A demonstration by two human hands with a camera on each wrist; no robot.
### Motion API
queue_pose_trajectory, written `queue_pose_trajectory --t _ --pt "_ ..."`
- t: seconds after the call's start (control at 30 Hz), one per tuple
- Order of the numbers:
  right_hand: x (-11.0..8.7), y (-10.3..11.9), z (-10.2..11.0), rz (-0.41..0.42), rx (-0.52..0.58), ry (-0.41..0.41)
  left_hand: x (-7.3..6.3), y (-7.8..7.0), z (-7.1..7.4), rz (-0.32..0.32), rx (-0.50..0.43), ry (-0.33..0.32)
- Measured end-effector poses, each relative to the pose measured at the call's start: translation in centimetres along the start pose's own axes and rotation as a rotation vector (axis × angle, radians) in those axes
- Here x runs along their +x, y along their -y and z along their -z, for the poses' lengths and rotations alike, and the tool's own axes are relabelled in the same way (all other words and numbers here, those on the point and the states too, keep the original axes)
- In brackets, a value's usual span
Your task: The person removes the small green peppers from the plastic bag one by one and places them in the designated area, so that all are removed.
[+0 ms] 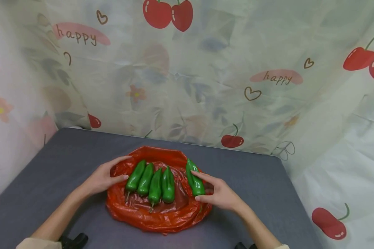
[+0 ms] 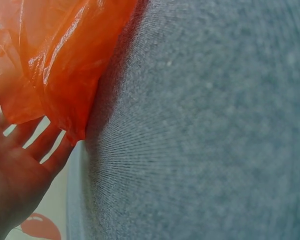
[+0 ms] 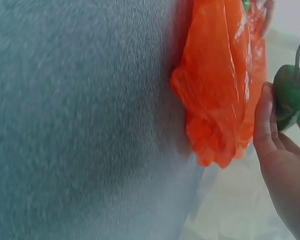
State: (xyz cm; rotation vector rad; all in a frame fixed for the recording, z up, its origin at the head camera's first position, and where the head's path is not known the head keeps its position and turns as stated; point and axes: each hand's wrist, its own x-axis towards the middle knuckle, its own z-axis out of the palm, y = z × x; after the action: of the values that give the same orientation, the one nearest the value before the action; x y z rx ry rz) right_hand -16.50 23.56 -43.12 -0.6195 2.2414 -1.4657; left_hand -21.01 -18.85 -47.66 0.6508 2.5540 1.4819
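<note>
A red plastic bag (image 1: pixel 159 225) lies on the table with its mouth spread wide. Inside it several green peppers (image 1: pixel 155 186) rest side by side, some with stems toward me. At the bag's right side my right hand (image 1: pixel 219 192) holds another green pepper (image 1: pixel 194 178) between thumb and fingers, its pointed tip facing away. The right wrist view shows that pepper's stem end (image 3: pixel 292 87) above the palm. My left hand (image 1: pixel 104 176) rests at the bag's left rim, fingers spread and fairly straight. In the left wrist view, their tips are hidden behind the bag (image 2: pixel 65 60).
The grey table (image 1: pixel 249 176) has its far edge against a hanging cloth (image 1: pixel 174 86) printed with cherries. White cloth (image 1: pixel 352 166) hangs on the right too. Dark straps (image 1: pixel 74 240) show near my wrists.
</note>
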Motion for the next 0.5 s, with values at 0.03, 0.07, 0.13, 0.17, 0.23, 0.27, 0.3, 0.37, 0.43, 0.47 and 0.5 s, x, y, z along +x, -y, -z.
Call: queue_pose_trajectory --t 0.03,0.07,0.13,0.17,0.23,0.27,0.3,0.37,0.43,0.47,0.5 --pt "-0.1 0.0 0.2 -0.001 0.000 -0.007 0.0 0.1 0.0 0.006 0.000 0.000" --pt "-0.2 0.0 0.4 -0.002 -0.004 -0.013 0.0 0.1 0.0 0.012 -0.010 0.002" --pt "-0.5 -0.1 0.7 -0.004 -0.013 -0.025 -0.1 0.3 0.0 0.011 -0.016 0.005" --pt "-0.6 -0.1 0.9 -0.008 -0.020 -0.033 -0.1 0.4 0.0 0.009 -0.009 0.003" --pt "-0.9 -0.1 1.3 -0.021 -0.034 -0.049 -0.2 0.5 0.0 0.006 -0.003 0.001" --pt "-1.0 -0.2 1.6 -0.026 -0.039 -0.056 -0.2 0.5 0.0 -0.003 0.007 -0.004" --pt "-1.1 -0.2 1.8 -0.031 -0.040 -0.062 -0.2 0.5 0.0 -0.012 0.019 -0.009" --pt "-1.3 -0.2 2.2 -0.037 -0.036 -0.070 -0.2 0.4 0.0 -0.015 0.029 -0.019" --pt "-1.5 -0.4 2.7 -0.039 -0.019 -0.073 -0.2 0.2 0.1 -0.018 0.028 -0.025" --pt "-1.6 -0.4 2.9 -0.040 -0.013 -0.077 -0.2 0.2 0.1 -0.017 0.028 -0.027" --pt "-1.6 -0.5 3.1 -0.043 -0.007 -0.081 -0.2 0.2 0.1 -0.017 0.025 -0.027"
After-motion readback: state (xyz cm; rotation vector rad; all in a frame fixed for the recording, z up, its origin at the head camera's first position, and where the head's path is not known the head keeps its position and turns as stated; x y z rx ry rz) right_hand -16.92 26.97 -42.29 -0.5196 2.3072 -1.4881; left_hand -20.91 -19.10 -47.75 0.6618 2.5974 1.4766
